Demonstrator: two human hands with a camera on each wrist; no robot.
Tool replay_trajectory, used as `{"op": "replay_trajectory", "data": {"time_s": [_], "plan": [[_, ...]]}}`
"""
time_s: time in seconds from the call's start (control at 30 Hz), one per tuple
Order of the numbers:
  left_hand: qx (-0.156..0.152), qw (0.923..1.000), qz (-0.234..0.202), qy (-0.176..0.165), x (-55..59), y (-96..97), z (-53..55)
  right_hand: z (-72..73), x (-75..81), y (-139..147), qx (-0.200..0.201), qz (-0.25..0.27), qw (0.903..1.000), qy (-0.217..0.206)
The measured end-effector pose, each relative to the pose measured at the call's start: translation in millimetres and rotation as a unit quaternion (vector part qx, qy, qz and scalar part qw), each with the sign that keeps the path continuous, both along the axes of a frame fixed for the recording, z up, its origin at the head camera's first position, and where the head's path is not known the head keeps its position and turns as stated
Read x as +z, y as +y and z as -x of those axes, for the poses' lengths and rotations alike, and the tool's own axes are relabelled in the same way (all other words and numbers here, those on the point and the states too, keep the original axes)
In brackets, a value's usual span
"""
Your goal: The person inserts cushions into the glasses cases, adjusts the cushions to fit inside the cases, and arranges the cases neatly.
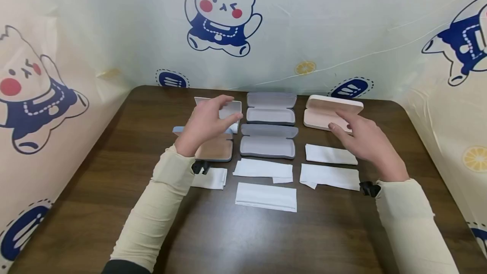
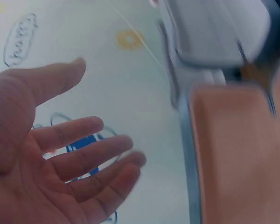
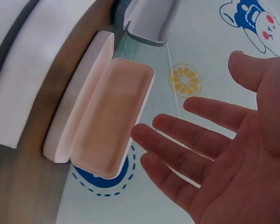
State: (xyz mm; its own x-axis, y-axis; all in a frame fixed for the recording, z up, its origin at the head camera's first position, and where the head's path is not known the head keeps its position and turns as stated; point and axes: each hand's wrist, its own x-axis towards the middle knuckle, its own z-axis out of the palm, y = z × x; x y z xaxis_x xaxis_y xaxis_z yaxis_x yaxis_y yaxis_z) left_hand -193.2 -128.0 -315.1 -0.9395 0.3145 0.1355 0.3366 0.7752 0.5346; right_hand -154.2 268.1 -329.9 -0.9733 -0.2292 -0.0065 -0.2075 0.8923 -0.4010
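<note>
My left hand hovers above a blue glasses case with a tan lining. Behind that hand, partly hidden, stands a pale case with its lid raised. In the left wrist view the thumb and fingers are spread apart and hold nothing. My right hand is over the front right of a pink glasses case, whose lid stands up. The right wrist view shows its fingers extended with nothing held; the pink case lies beyond them.
Two grey glasses cases, one at the back and one nearer, lie between the hands with lids raised. Several folded white cloths, among them one at the front, lie on the brown table. A patterned sheet surrounds it.
</note>
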Motion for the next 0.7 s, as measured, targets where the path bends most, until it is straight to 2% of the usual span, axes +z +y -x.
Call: {"op": "replay_trajectory", "data": {"time_s": [0.1,0.27,0.43,0.53,0.7], "plan": [[0.001,0.9988,-0.049,0.001,3.2,12.8,-5.1,-1.3,-3.1,4.3,-0.007,0.014,0.9999,-0.002],[-0.026,0.9939,-0.107,0.004,5.9,35.3,-14.8,-4.1,-9.8,10.5,-0.003,0.023,0.9997,-0.008],[-0.057,0.9845,-0.164,-0.023,0.0,61.0,-25.0,-8.3,-18.3,19.4,-0.001,0.020,0.9998,-0.008],[-0.069,0.9825,-0.169,-0.039,-5.4,76.9,-29.6,-10.1,-24.1,24.6,-0.006,0.021,0.9997,-0.015],[-0.091,0.9847,-0.135,-0.063,-16.0,105.2,-31.8,-11.3,-33.6,33.1,-0.015,0.028,0.9991,-0.029]]}}
